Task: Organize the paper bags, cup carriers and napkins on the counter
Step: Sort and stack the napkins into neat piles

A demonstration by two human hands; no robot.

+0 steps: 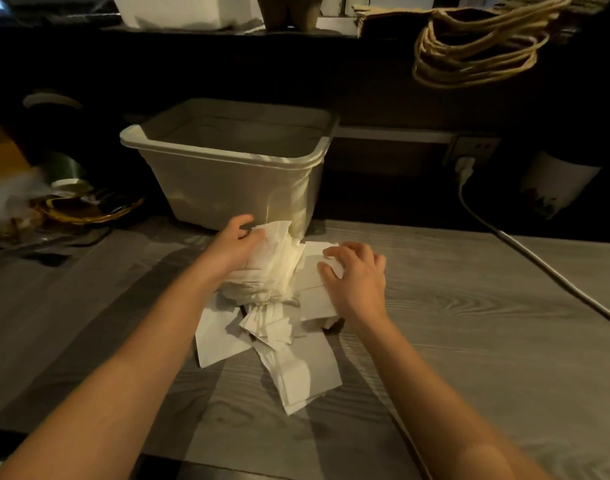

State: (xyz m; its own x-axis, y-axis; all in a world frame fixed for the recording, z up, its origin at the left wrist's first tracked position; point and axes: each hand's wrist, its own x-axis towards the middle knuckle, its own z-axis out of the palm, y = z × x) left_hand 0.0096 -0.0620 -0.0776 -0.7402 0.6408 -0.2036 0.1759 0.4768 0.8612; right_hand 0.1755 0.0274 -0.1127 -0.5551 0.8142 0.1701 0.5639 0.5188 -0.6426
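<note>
One grey woodgrain counter (469,306), dark wall (383,81).

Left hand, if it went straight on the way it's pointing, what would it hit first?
Probably the grey bin, right beyond the left hand and the napkins it grips, though depth is unclear.

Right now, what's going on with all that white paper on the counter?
A person is sorting a messy pile of napkins on the wooden counter, just in front of a pale plastic bin. The left hand grips a bunched handful at the top of the pile; the right hand rests with bent fingers on flatter napkins beside it. More napkins lie scattered loose nearer the person.
</note>
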